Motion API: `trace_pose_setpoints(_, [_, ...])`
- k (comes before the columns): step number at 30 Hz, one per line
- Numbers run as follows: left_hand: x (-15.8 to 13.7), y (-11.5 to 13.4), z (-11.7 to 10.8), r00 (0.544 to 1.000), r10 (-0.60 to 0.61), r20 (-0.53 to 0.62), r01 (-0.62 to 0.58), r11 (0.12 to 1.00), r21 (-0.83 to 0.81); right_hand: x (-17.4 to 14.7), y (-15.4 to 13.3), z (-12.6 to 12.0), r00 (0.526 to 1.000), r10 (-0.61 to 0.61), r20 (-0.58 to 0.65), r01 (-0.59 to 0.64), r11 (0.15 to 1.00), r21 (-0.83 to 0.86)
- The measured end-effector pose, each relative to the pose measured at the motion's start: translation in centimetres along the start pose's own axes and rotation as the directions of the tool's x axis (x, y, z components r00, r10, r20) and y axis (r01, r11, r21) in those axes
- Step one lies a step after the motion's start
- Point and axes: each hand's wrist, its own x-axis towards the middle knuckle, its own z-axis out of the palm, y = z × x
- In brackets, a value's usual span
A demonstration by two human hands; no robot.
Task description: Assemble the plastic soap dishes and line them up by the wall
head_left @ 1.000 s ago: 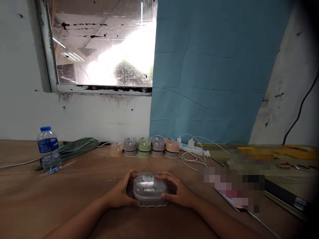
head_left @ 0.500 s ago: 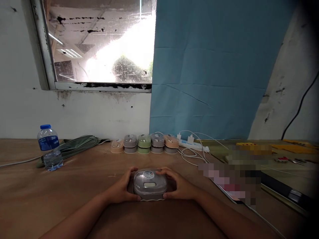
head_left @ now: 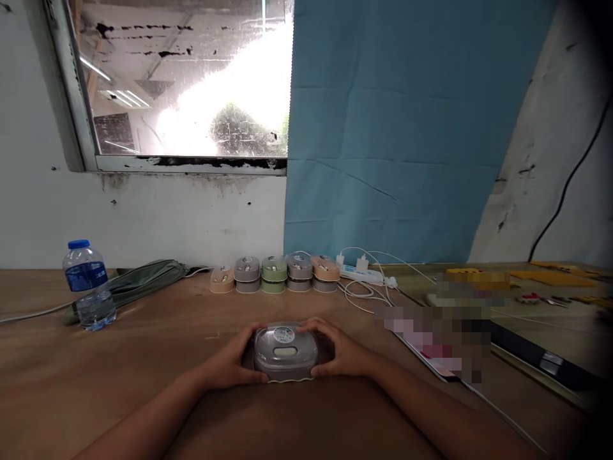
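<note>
A grey rounded box with a clear lid (head_left: 286, 353) sits on the brown tabletop in front of me. It has a round label and a pale oblong patch on top. From the left, my left hand (head_left: 238, 359) curls around its side, thumb at the lower front edge. My right hand (head_left: 341, 351) wraps the opposite side, with fingers on the lid's upper edge and thumb low at the front. What lies inside the box is hard to make out.
Similar boxes in orange, grey and green (head_left: 274, 275) line the wall, most stacked in twos. A water bottle (head_left: 89, 284) and a folded green cloth (head_left: 148, 281) lie left. To the right are a power strip (head_left: 361, 275) with cables and a partly blurred phone (head_left: 431, 358).
The view has shifted slightly, moving the surroundings a little left in the picture. Both hands keep their grip on the box, which stays in nearly the same place.
</note>
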Motion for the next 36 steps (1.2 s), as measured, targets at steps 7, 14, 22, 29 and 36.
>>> trace_pose_setpoints(7, [-0.1,-0.3,-0.3,0.999,0.040,0.027,-0.041,0.999,0.025,-0.2,-1.4,-0.3,0.994,0.039,0.099,-0.033,0.998,-0.062])
trace_pose_setpoints(14, [-0.1,-0.3,-0.4,0.999,0.028,-0.028,-0.025,0.993,0.112,-0.1,-1.2,0.2,0.986,0.140,0.088,-0.135,0.989,-0.068])
trace_pose_setpoints(22, [0.3,-1.2,-1.9,0.910,0.236,-0.342,-0.081,0.908,0.412,-0.5,-1.6,0.4,0.978,0.208,-0.008,-0.205,0.955,-0.214])
trace_pose_setpoints(29, [1.9,-4.7,-4.8,0.588,0.196,-0.785,0.365,0.802,0.473,-0.2,-1.5,1.1,0.976,0.203,0.080,-0.173,0.943,-0.286])
trace_pose_setpoints(36, [4.8,-8.1,-7.5,0.363,0.067,-0.929,0.637,0.710,0.300,-0.1,-1.6,1.1,0.980,0.177,0.095,-0.135,0.932,-0.337])
